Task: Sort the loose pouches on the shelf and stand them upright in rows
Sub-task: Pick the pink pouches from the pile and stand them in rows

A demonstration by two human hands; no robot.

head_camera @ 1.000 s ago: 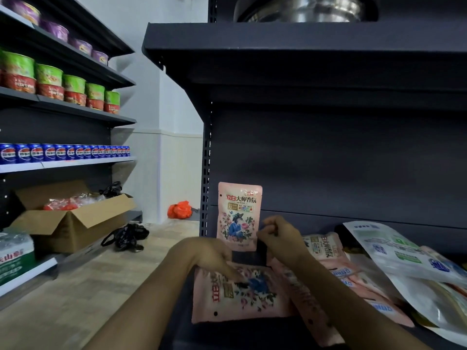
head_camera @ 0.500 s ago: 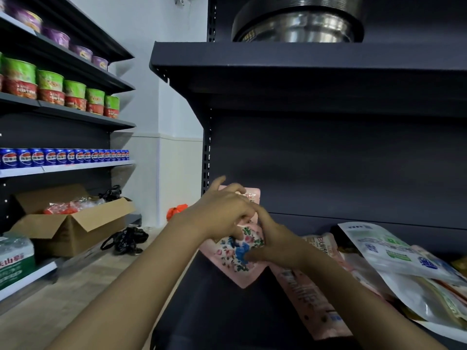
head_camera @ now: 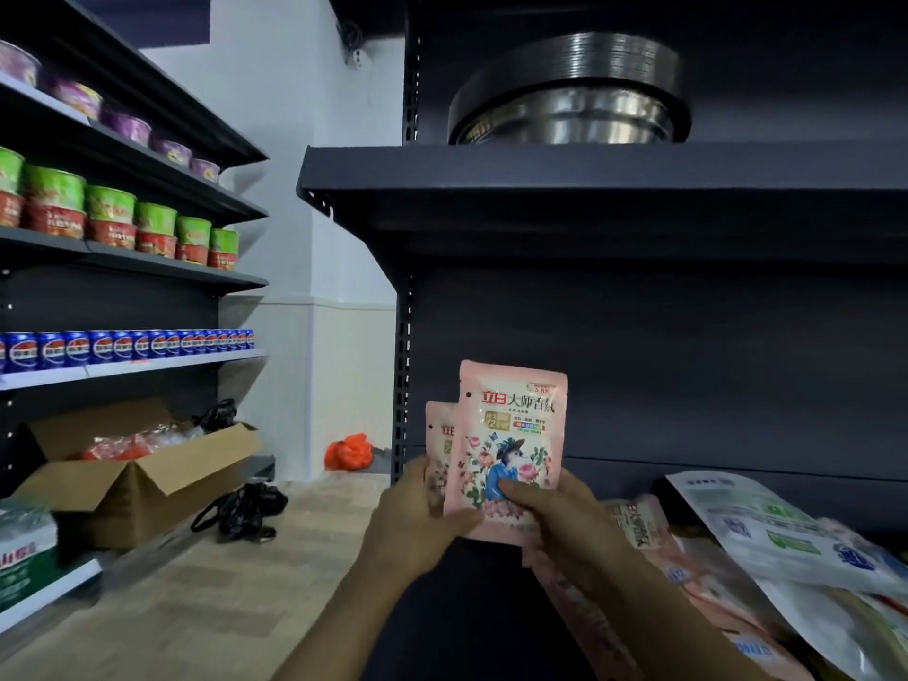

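Our left hand (head_camera: 417,523) and right hand (head_camera: 565,523) pinch two pink pouches (head_camera: 508,449) upright, long axis vertical; shelf (head_camera: 491,607) directly below. Loose pile (head_camera: 688,557) lies rightward, nearer our right.

1. Dim indoor scene; the dark shelf unit (head_camera: 638,336) sits in deep shadow.
2. The white wall (head_camera: 295,189) at left is the brightest area.
3. Soft glare shows on the steel bowls (head_camera: 580,115) above.
4. Wide-angle distortion bends the shelves at the left edge.
5. The white pouches (head_camera: 786,543) at lower right are motion-blurred.
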